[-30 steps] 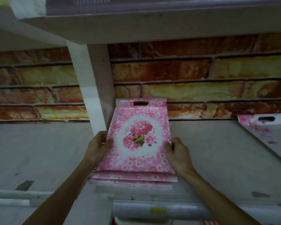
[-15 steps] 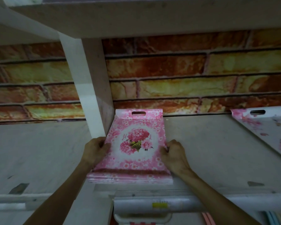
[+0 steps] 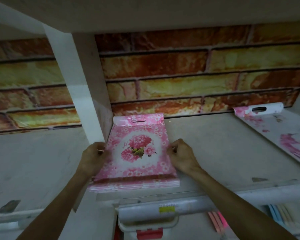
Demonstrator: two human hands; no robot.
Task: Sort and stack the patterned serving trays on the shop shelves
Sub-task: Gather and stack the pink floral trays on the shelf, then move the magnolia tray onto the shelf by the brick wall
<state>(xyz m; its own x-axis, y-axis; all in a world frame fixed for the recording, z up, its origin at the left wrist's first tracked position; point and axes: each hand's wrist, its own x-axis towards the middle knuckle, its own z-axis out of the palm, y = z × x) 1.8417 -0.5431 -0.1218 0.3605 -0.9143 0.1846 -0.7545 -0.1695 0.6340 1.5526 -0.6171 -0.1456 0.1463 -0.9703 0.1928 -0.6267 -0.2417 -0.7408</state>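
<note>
Having been slid deeper onto the shelf (image 3: 215, 153), the pink floral tray stack (image 3: 137, 153) is being pinched at both edges by the left hand (image 3: 93, 156) and right hand (image 3: 182, 155).

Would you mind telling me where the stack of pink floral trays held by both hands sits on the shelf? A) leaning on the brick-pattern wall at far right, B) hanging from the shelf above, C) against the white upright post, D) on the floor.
C: the stack of pink floral trays, held by the left hand and right hand, lies flat beside the white upright post.
</note>
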